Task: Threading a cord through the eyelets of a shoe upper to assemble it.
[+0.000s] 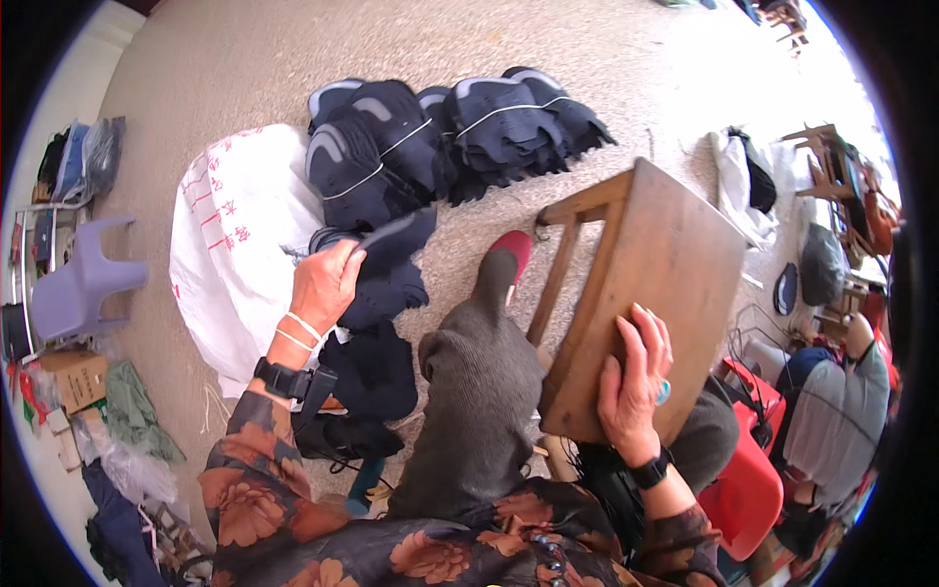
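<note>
My left hand [325,286] pinches the edge of a dark fabric piece [396,235] with a grey band, shaped like a shoe upper. Below it lie more dark pieces [377,293], in a loose pile. My right hand [636,377] rests with fingers stretched out on the top of a brown wooden stool [675,284], and holds nothing. Beyond my left hand, tied bundles of the same dark pieces [504,122] stand on the floor, bound with white bands. A white sack [245,210] with red markings lies beside the pile, left of my left hand.
A purple plastic stool [88,284] stands at the far left, near a cardboard box [76,380] and plastic bags. At the right sits another person in grey [836,421], close to a red plastic chair [748,494]. A white bag [740,191] lies past the wooden stool.
</note>
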### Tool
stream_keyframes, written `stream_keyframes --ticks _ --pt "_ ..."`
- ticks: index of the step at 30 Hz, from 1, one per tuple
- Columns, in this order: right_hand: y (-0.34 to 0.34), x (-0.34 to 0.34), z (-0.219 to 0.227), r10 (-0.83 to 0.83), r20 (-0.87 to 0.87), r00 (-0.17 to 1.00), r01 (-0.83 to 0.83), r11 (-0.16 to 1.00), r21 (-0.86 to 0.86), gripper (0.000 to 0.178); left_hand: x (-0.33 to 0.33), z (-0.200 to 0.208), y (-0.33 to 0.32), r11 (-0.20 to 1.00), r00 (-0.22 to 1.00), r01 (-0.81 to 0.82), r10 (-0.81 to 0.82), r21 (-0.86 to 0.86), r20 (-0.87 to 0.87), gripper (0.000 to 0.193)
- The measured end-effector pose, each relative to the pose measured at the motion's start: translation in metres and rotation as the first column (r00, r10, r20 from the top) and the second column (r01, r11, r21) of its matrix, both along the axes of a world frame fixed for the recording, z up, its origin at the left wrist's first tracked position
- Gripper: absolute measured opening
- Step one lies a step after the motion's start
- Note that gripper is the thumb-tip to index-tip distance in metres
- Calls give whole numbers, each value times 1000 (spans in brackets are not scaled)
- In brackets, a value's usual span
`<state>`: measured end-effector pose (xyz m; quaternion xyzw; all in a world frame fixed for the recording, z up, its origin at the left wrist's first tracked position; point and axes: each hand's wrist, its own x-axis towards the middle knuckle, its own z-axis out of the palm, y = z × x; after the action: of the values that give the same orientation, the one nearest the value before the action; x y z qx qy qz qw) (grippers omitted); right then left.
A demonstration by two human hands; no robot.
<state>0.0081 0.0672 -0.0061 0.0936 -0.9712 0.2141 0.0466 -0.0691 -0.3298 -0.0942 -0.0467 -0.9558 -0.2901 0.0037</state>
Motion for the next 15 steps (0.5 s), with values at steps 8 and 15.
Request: stream_keyframes --ticks 8,15 --pt "48 36 19 -167 -125 978 110 923 -369 45 0 176 161 823 666 544 -542 -162 -513 26" --pt "112 114 34 -396 13 918 340 771 -539 25 85 100 285 582 522 728 -813 -361 -257 6"
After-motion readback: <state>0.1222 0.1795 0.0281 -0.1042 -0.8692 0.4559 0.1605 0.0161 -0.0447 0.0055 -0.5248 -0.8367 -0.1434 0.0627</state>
